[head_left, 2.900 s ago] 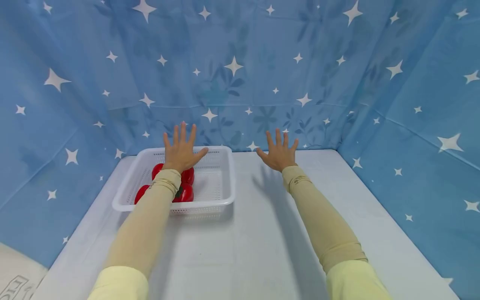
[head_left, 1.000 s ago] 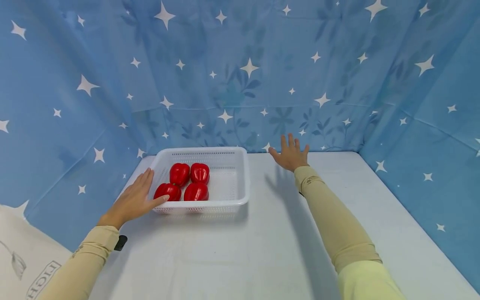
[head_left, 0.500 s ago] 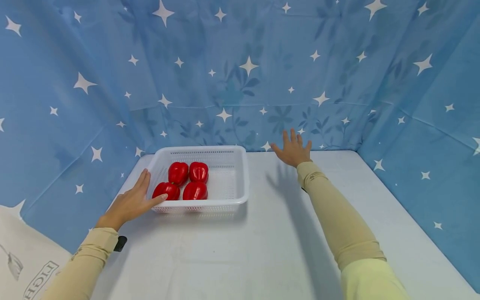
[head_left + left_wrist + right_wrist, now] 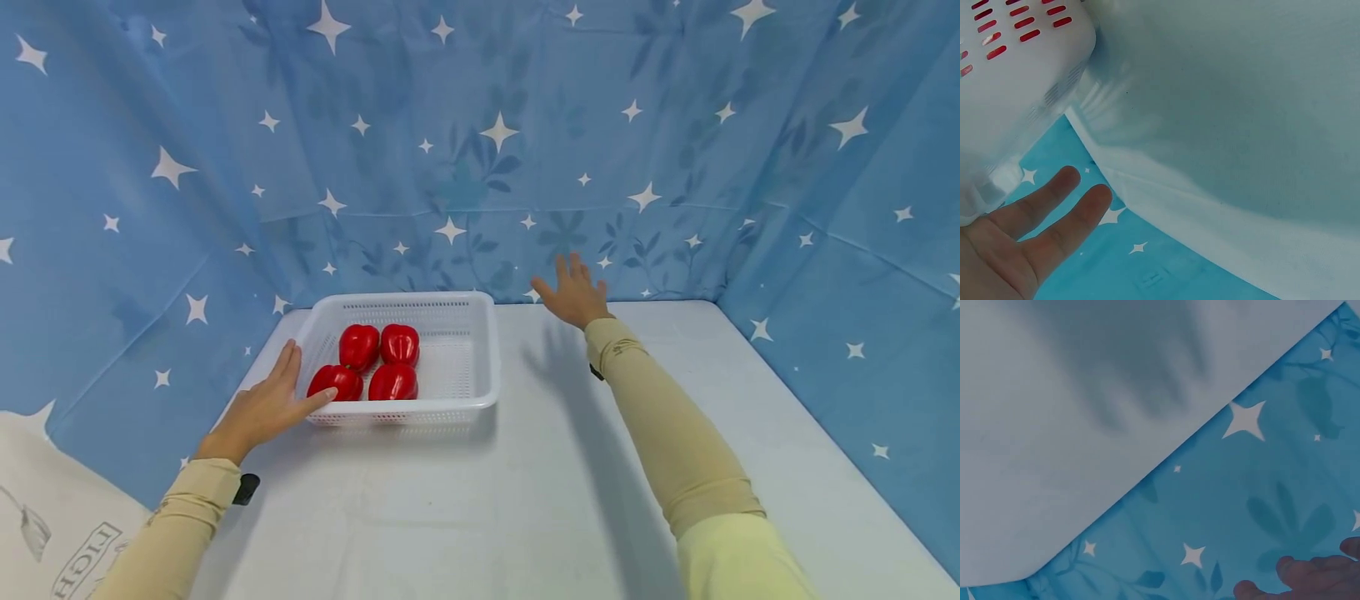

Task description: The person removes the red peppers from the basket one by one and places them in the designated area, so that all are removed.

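Note:
In the head view a white plastic basket [image 4: 476, 404] with slotted walls stands at the left of the table. Several red bell peppers [image 4: 393, 382] lie in its left half. My left hand [image 4: 258, 414] is at the basket's front left corner, thumb over the front rim and straight fingers along the outer left side. Seen from the left wrist, two extended fingers [image 4: 1069, 228] stick out beside the basket wall [image 4: 1029, 87]. On the right, my right hand [image 4: 573, 293] hovers over the table's back edge, fingers spread and holding nothing. Only some of its fingertips [image 4: 1294, 575] show in the right wrist view.
A white-covered table [image 4: 435, 517] carries the basket. Blue curtains [image 4: 450, 125] with white stars stand behind it and on both sides. Pale printed cloth [image 4: 60, 517] hangs at the lower left. A dark device [image 4: 246, 489] sits at the left wrist.
Since the oldest frame my left hand has come down and left from above the basket to its front left corner. My right hand stays raised, lately shifting slightly left.

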The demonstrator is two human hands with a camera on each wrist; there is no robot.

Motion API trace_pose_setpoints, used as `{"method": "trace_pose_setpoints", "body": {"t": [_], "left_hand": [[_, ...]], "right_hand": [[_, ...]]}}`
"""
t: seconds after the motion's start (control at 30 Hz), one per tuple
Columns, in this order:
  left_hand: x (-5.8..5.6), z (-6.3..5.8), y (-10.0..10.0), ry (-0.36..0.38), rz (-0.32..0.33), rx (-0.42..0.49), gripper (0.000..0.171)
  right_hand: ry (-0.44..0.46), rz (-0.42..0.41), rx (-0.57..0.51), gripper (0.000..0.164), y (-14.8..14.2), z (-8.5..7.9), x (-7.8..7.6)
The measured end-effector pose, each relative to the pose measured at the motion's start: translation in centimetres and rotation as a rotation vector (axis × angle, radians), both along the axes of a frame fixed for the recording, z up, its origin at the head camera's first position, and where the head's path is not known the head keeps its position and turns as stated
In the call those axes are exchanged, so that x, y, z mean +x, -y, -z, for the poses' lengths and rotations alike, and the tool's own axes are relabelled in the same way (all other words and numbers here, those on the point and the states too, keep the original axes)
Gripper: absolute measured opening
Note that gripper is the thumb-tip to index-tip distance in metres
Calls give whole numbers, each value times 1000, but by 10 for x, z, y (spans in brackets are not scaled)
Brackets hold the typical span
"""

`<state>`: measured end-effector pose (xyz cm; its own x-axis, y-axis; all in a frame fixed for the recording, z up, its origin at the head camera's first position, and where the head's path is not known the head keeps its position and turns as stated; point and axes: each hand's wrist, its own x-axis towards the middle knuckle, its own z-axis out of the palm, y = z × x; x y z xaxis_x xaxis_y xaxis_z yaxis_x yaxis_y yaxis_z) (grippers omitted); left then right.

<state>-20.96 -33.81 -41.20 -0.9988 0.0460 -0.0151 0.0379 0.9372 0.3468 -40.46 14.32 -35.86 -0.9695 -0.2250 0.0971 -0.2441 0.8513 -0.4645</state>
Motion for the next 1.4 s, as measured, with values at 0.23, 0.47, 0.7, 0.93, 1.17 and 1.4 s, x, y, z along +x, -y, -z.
{"method": "trace_pose_setpoints", "body": {"t": [0.23, 0.47, 0.7, 0.93, 1.17, 1.4], "left_hand": [[2, 3, 1, 6, -8, 6, 118], [0, 0, -1, 15, -8, 16, 117], [0, -4, -4, 15, -15, 24, 115], [0, -2, -1, 17, -17, 36, 117], [-3, -2, 1, -3, -19, 43, 116], [-2, 1, -1, 26, -41, 98, 118]], "right_hand": [[12, -17, -89, 90, 31, 0, -2], [61, -98, -256, 93, 59, -9, -1], [131, -189, -446, 96, 87, -20, 7], [166, -223, -460, 88, 117, -28, 12], [197, -260, -502, 84, 149, -30, 13], [224, -322, -542, 81, 178, -11, 12]]}}
